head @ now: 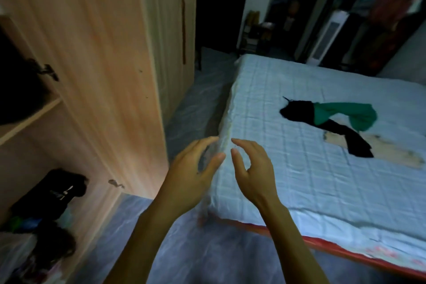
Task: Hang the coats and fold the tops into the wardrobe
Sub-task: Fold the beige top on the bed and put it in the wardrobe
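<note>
A green top (345,114) and a black garment (332,129) lie tangled together on the light blue bed (299,180), far right of my hands. My left hand (196,168) and my right hand (251,168) hover side by side over the bed's near corner, fingers apart, holding nothing. The open wooden wardrobe (96,64) stands at the left. A folded black garment (50,193) rests on its lower shelf, and dark clothing (16,90) fills the shelf above.
Blue patterned floor (202,256) runs between wardrobe and bed. A beige patch (391,150) shows on the bed by the clothes. A dark doorway (219,7), a white standing unit (327,37) and a rack of hanging clothes (391,18) are at the back.
</note>
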A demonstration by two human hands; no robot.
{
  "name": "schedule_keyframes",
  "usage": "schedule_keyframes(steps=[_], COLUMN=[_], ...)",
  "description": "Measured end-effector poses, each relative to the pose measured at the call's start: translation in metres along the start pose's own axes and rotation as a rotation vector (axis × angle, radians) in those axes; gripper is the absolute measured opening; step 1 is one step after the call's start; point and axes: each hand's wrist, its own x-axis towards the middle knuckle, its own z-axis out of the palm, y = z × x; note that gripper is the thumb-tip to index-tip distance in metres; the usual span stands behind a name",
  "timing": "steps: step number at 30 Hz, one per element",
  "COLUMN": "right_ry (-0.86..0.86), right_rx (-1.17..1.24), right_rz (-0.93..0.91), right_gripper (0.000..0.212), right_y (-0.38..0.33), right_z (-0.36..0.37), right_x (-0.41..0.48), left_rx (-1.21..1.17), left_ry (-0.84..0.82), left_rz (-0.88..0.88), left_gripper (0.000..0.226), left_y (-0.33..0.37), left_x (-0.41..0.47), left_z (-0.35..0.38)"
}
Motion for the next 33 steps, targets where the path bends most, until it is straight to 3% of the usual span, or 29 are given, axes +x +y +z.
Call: schedule_keyframes(steps=[8, 16, 25, 33], right_ry=[0.163, 0.391, 0.462, 0.411], right_rx=[-0.051, -0.070, -0.066, -0.219], right_rz=[0.147, 0.371, 0.499, 0.525], right_gripper=[0.037, 0.032, 0.032, 0.033], right_y=[0.119, 0.232, 0.308, 0.389], right_z=[-0.161, -0.315, -0.359, -0.398], right_x=[-0.037, -0.095, -0.107, -0.030], left_rx=[-0.031, -0.014, 0.041, -0.076], left_ry=[-0.156, -0.405, -0.512, -0.556], left_rz=[0.076, 0.229, 0.266, 0.257], left_gripper=[0.042, 0.044, 0.049, 0.049], left_y=[0.098, 0.188, 0.204, 0.201], left_x=[0.014, 0.028, 0.072, 0.171], left_z=[0.170, 0.331, 0.426, 0.513])
